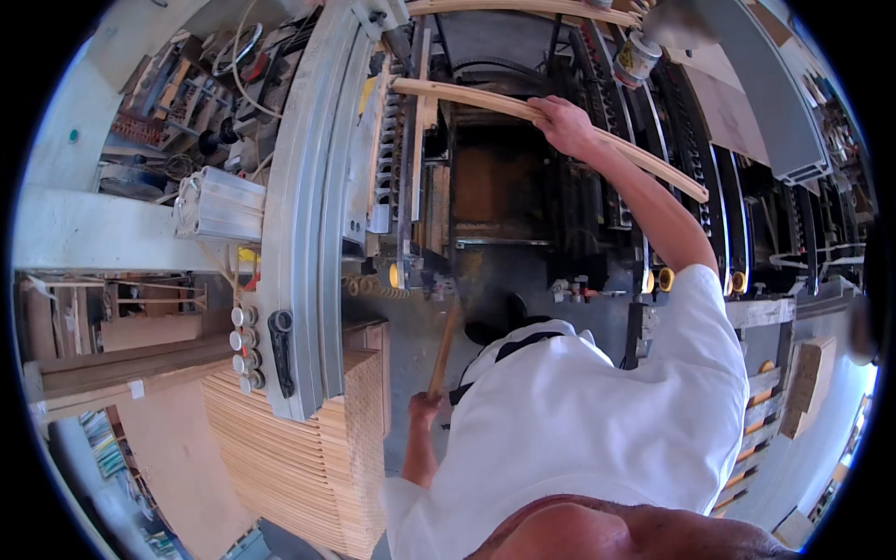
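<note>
A long pale wooden strip lies across the dark rails of a machine. My right hand reaches far forward and has its fingers closed around the strip near its middle. Low at my left side, my left hand grips the near end of a wooden stick, which points forward and slightly right. Another wooden strip runs across the rails at the far edge. A can with a pale label stands on the rails beyond my right hand.
A thick grey metal beam rises at my left, with a black wrench-like handle and round buttons. A tall stack of wooden strips stands near left. Yellow-ended rails stick out towards me. A wooden pallet stands at right.
</note>
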`<state>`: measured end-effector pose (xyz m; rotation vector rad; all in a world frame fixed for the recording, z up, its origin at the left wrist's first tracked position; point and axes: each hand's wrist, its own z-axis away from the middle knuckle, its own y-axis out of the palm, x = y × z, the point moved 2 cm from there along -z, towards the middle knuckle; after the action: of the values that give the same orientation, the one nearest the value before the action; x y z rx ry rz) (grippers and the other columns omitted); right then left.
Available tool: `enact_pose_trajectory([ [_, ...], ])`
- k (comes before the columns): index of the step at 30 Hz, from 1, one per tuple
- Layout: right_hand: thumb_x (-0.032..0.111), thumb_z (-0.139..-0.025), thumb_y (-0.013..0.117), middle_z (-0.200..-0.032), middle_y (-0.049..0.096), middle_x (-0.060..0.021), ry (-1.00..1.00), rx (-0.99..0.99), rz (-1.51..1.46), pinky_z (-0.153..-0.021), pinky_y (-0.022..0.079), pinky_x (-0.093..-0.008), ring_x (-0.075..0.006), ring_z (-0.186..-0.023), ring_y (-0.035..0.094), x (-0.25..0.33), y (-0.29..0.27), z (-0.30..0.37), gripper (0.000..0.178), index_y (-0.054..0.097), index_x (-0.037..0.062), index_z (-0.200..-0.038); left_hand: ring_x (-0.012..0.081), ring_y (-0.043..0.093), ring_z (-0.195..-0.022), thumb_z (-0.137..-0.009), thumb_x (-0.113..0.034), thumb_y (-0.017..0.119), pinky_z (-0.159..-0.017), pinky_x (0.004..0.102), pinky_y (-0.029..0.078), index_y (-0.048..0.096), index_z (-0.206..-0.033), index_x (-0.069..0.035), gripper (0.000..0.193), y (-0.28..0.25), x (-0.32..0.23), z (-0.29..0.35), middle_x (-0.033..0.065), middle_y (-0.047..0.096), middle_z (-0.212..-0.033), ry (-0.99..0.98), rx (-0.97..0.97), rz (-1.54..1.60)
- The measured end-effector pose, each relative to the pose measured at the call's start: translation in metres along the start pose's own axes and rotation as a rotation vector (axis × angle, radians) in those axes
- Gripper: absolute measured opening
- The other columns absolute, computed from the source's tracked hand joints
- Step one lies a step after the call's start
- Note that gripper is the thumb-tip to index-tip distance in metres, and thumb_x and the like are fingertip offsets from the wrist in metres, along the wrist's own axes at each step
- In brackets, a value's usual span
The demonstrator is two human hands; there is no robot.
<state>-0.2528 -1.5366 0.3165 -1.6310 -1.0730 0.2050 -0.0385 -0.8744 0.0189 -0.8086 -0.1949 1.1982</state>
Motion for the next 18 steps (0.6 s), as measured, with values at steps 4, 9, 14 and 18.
enact_pose_trajectory([
  [4, 0.013, -0.085, 0.061, -0.106, 0.066, -0.0132, -0.018, -0.036, 0.183, -0.087, 0.049, -0.0458, -0.0337, -0.104, 0.062, -0.041, 0.043, -0.043, 0.036, 0.062, 0.0116, -0.121, 0.0361, 0.069, -0.088, -0.075, -0.043, 0.074, -0.077, 0.0445, 0.055, 0.073, -0.098, -0.008, 0.042, -0.015, -0.01, 0.015, 0.0179, 0.072, -0.091, -0.026, -0.032, 0.07],
  [9, 0.016, -0.085, 0.062, -0.104, 0.068, -0.0082, 0.058, 0.014, 0.503, -0.085, 0.048, -0.0431, -0.0303, -0.101, 0.062, -0.07, 0.052, -0.097, 0.035, 0.064, 0.0208, -0.12, 0.0314, 0.07, -0.08, -0.076, -0.039, 0.076, -0.072, 0.0425, 0.054, 0.074, -0.095, -0.005, 0.038, 0.021, -0.004, 0.05, 0.0173, 0.072, -0.083, -0.181, -0.127, 0.235],
  [14, 0.022, -0.087, 0.064, -0.106, 0.067, -0.0061, -0.018, -0.005, 0.413, -0.088, 0.046, -0.0431, -0.0282, -0.103, 0.062, -0.087, 0.051, -0.101, 0.033, 0.064, 0.0226, -0.12, 0.0237, 0.068, -0.072, -0.077, -0.035, 0.077, -0.066, 0.0392, 0.051, 0.074, -0.095, -0.002, 0.038, 0.056, -0.015, 0.081, 0.0156, 0.071, -0.079, -0.207, -0.192, 0.326],
  [18, 0.022, -0.086, 0.065, -0.106, 0.067, -0.0061, -0.01, 0.046, 0.389, -0.087, 0.046, -0.0437, -0.0285, -0.103, 0.062, -0.09, 0.043, -0.103, 0.033, 0.064, 0.0203, -0.119, 0.0231, 0.068, -0.072, -0.076, -0.032, 0.079, -0.065, 0.0396, 0.051, 0.074, -0.095, -0.002, 0.036, 0.057, -0.036, 0.101, 0.0153, 0.071, -0.079, -0.318, -0.195, 0.377],
])
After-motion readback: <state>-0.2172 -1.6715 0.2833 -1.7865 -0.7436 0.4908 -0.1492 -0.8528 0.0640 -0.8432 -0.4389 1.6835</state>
